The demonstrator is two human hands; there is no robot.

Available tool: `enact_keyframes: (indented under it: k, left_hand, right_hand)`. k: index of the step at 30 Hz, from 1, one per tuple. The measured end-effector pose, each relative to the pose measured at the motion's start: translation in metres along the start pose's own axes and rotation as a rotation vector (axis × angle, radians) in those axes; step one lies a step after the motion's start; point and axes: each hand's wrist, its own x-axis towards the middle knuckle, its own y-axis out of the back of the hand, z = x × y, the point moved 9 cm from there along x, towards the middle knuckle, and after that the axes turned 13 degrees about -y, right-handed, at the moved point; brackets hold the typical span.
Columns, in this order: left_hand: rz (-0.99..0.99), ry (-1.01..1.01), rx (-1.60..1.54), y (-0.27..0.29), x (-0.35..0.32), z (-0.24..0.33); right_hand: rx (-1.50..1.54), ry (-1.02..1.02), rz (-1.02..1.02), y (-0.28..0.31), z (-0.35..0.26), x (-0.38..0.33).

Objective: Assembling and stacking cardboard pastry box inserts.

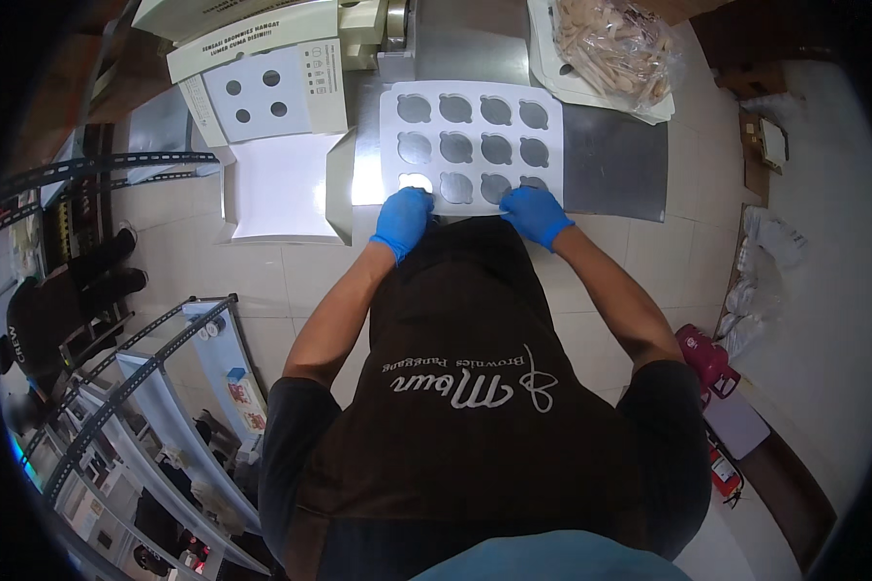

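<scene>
1. White cardboard insert tray (475, 145): a flat rectangular sheet with rounded corners, punched with twelve round holes in three rows of four, each hole with small notches at its edge. The grey metal below shows through most holes; the hole at the near left corner shows bright white. It lies flat on the tabletop (615, 160), its near edge at the tabletop's front edge, right in front of the person.

2. Left hand (402, 221): in a blue glove, fingers curled down on the near left corner of the insert tray, just beside the bright hole. Whether it pinches the edge or only presses on it cannot be told.

3. Right hand (536, 213): in a blue glove, resting on the near right part of the insert tray's front edge, fingers bent. Grip or mere touch cannot be told. The two hands are apart, one toward each near corner.

4. Open white cardboard box (281, 184): left of the insert tray, just beside it, its bottom bare and its lid (262, 92) folded back, with four round holes in it.

5. Clear plastic bag of pale wooden sticks (615, 48): at the far right of the tabletop, on a white sheet, well apart from the hands.

6. Dark apron (465, 387): worn by the person, with pale lettering, filling the lower middle of the view.

7. Metal rack shelves (145, 387): at lower left, over the tiled floor.

8. Red fire extinguisher (707, 360): at lower right, on the floor.
</scene>
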Motion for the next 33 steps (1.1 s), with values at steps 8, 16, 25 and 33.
enact_keyframes:
  k: [8, 16, 25, 33]
  left_hand:
    - [0.032, -0.143, 0.133, 0.009, 0.012, 0.045]
    - [0.097, -0.179, -0.066, -0.016, 0.031, 0.057]
    - [0.118, -0.16, -0.123, -0.007, 0.011, 0.041]
    - [0.174, -0.104, -0.048, 0.006, -0.009, 0.02]
  right_hand:
    - [-0.019, 0.077, -0.002, -0.008, 0.006, 0.006]
    - [-0.014, 0.036, -0.008, -0.007, 0.006, 0.007]
    - [-0.022, -0.059, -0.303, -0.004, 0.01, 0.018]
    - [-0.031, -0.051, -0.265, 0.001, 0.006, 0.017]
